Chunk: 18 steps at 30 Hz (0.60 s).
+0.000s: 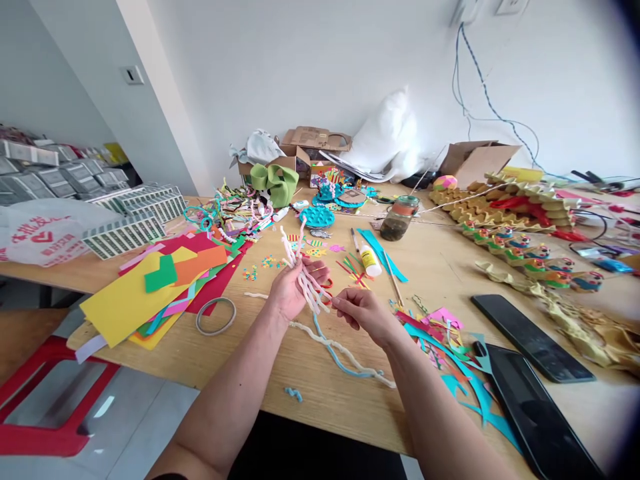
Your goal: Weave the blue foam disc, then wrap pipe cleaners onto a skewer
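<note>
A bundle of pale pink pipe cleaners (309,291) lies across the palm of my left hand (287,293), pinned there by the thumb, its ends fanning out above and below. My right hand (364,312) is closed in a pinch at the bundle's lower right, at the tip of one pink strand. Under and in front of my hands, a cream pipe cleaner (345,350) and a light blue one (333,351) stretch over the wooden table (320,413). Red-handled scissors (327,285) are partly hidden behind my left fingers. A short blue curl (293,394) rests near the front edge.
Coloured sheets (120,300) and a tape roll (216,316) lie left. A glue bottle (371,260), a glass jar of dark liquid (399,218) and a blue paper plate (317,217) stand beyond my hands. Paper scraps (445,340), two phones (533,337) and egg cartons (500,207) occupy the right.
</note>
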Tool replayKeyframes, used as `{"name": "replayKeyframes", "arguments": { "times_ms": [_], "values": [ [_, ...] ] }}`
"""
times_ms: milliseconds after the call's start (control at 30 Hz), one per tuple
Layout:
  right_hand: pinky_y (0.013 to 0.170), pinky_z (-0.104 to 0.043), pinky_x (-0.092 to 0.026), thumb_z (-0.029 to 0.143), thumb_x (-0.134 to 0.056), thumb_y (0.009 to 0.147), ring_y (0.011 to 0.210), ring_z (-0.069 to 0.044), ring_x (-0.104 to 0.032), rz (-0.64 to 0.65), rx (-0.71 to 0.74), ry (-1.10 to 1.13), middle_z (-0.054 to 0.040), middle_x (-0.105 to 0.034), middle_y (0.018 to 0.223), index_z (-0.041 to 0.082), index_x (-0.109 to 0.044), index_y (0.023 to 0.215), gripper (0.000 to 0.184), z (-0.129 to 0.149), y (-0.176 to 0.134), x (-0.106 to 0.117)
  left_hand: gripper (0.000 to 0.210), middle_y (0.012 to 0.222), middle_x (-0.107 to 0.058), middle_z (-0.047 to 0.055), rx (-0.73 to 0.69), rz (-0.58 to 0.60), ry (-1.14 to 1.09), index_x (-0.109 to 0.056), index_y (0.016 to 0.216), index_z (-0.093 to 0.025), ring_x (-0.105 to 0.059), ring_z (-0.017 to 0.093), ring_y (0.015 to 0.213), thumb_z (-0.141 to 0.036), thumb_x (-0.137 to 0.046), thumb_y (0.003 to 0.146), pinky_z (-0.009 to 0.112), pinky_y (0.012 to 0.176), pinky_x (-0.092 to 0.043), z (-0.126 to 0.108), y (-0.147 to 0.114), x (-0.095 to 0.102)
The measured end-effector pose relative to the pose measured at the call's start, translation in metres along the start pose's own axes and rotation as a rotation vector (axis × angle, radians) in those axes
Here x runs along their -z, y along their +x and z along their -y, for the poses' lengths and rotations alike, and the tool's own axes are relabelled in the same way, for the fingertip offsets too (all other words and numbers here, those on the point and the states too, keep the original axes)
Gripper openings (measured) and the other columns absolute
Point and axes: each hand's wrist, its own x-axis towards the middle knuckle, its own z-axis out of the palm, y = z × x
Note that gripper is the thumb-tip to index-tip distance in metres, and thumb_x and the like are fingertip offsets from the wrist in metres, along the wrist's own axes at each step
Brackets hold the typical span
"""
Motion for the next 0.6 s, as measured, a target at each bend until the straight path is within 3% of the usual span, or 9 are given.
{"name": "replayKeyframes", "arguments": {
  "times_ms": [133, 233, 333, 467, 600],
  "values": [
    [0.035, -0.019, -0.027, 0.048, -0.067, 0.066, 0.039, -0.006, -0.039, -0.099, -0.008, 0.046, 0.0039, -0.051, 0.051, 0.017, -0.056, 0.060, 0.033, -0.001, 0.002, 0.001, 0.013, 0.085, -0.070, 0.010, -0.028, -0.047, 0.093, -0.058, 0.080, -0.013, -0.068, 0.022, 0.081, -0.023, -0.053, 0.084, 0.040, 0.081, -0.050, -0.002, 0.000, 0.000],
    [0.035, -0.020, -0.029, 0.044, -0.068, 0.066, 0.039, -0.006, -0.040, -0.255, 0.037, 0.144, 0.0035, -0.052, 0.052, 0.017, -0.056, 0.062, 0.030, -0.002, 0.005, 0.004, 0.018, 0.079, -0.068, 0.009, -0.073, -0.121, 0.242, -0.058, 0.074, -0.012, -0.066, 0.018, 0.070, -0.029, -0.060, 0.080, 0.029, 0.065, -0.051, 0.000, 0.000, 0.000],
    [0.036, -0.021, -0.033, 0.043, -0.070, 0.065, 0.041, -0.007, -0.043, -0.424, 0.118, 0.266, 0.0029, -0.053, 0.054, 0.017, -0.055, 0.064, 0.029, -0.005, 0.009, 0.008, 0.024, 0.067, -0.063, 0.004, -0.072, -0.142, 0.376, -0.058, 0.069, -0.011, -0.053, 0.008, 0.051, -0.033, -0.066, 0.075, 0.018, 0.045, -0.037, 0.005, 0.000, 0.001],
    [0.043, -0.023, -0.042, 0.046, -0.069, 0.068, 0.050, -0.010, -0.049, -0.563, 0.245, 0.370, 0.0025, -0.054, 0.059, 0.019, -0.054, 0.066, 0.031, -0.008, 0.012, 0.014, 0.030, 0.060, -0.055, 0.001, 0.080, 0.002, 0.506, -0.061, 0.072, -0.010, -0.038, 0.003, 0.043, -0.039, -0.069, 0.070, 0.016, 0.037, -0.020, 0.012, -0.002, 0.003],
    [0.070, -0.031, -0.049, 0.045, -0.069, 0.070, 0.073, -0.016, -0.058, -0.587, 0.366, 0.411, -0.0016, -0.064, 0.079, 0.020, -0.058, 0.070, 0.028, -0.010, 0.015, 0.019, 0.030, 0.070, -0.057, 0.003, 0.294, 0.202, 0.608, -0.064, 0.080, -0.010, -0.037, 0.003, 0.045, -0.038, -0.067, 0.072, 0.017, 0.037, -0.017, 0.014, -0.007, 0.005]
  ]
}}
